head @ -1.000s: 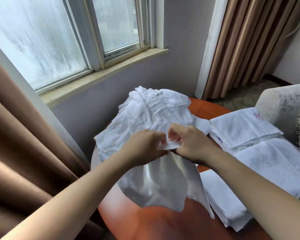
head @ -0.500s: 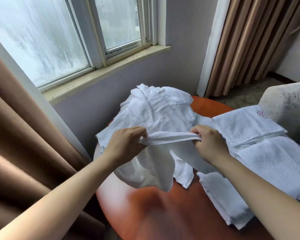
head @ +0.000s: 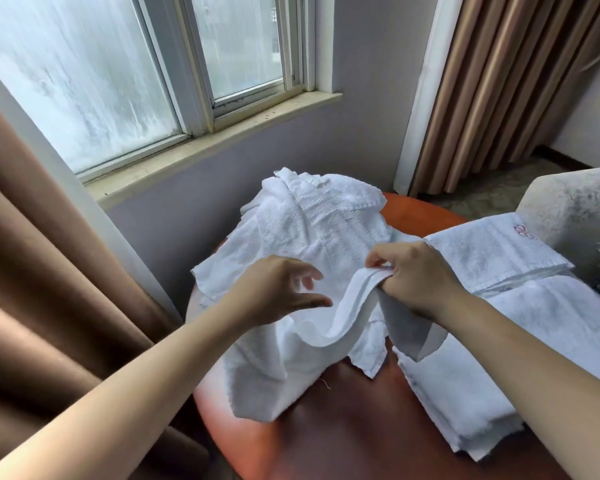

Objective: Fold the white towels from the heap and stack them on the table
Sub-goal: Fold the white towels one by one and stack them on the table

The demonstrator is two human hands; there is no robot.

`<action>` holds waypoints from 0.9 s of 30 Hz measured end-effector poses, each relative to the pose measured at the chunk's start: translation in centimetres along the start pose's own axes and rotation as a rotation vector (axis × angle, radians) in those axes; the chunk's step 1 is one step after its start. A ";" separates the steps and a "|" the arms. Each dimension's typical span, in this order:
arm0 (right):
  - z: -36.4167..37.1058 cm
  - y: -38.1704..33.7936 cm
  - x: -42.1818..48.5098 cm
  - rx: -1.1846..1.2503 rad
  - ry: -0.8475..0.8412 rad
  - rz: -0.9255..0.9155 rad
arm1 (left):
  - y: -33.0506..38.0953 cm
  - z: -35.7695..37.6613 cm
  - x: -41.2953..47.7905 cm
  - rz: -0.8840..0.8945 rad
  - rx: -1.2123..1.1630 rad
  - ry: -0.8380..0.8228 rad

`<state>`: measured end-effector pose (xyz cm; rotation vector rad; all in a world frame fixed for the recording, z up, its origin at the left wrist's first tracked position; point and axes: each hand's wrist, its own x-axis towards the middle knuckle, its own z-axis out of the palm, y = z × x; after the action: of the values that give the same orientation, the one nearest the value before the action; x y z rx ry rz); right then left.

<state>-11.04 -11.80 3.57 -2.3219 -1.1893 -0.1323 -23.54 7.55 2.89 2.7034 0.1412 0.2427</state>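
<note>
A heap of crumpled white towels [head: 312, 220] lies at the back of the round orange-brown table [head: 343, 427]. My right hand [head: 416, 278] pinches the bunched edge of one white towel [head: 291, 358], which sags from it down onto the table front. My left hand [head: 278, 294] hovers just left of that edge, thumb and fingers spread, holding nothing. Folded white towels [head: 492, 251] are stacked at the right, on a larger folded towel [head: 499, 358].
A brown curtain [head: 49, 306] hangs close at the left. The window sill [head: 205, 140] and grey wall stand behind the table. A pale armchair [head: 568, 209] is at the right, and striped curtains [head: 499, 81] hang beyond it.
My left hand has let go of the towel edge and opened. The edge, stretched between both hands before, now droops from my right hand alone.
</note>
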 end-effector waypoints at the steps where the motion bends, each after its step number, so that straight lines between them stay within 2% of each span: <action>1: -0.2 -0.6 0.2 -0.009 -0.010 -0.044 | 1.0 0.1 0.4 0.038 -0.032 0.010; 4: -0.7 -2.1 0.4 -0.037 -0.017 -0.117 | 3.2 0.2 1.3 0.095 -0.095 0.029; 7: -1.2 -2.2 0.4 -0.020 -0.016 -0.108 | 3.9 0.4 1.5 0.093 -0.102 0.058; 10: -1.0 -2.0 0.2 -0.026 -0.086 -0.085 | 4.7 1.2 1.4 0.018 -0.068 0.142; 13: -0.9 -1.7 -0.2 0.033 -0.140 -0.081 | 4.7 1.4 1.5 -0.099 -0.126 0.137; 15: -1.3 -1.6 -0.3 0.161 -0.133 -0.053 | 4.1 1.2 1.6 -0.142 -0.198 0.125; 18: -1.7 -1.8 0.1 0.217 -0.098 -0.006 | 3.9 1.2 1.6 -0.131 -0.250 0.128; 27: -1.2 -2.8 0.8 -0.047 -0.181 0.090 | 4.5 0.9 1.3 -0.100 -0.275 0.195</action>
<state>-12.55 -10.45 6.02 -2.4662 -1.1756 0.0840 -21.82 3.27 4.15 2.3887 0.2781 0.4600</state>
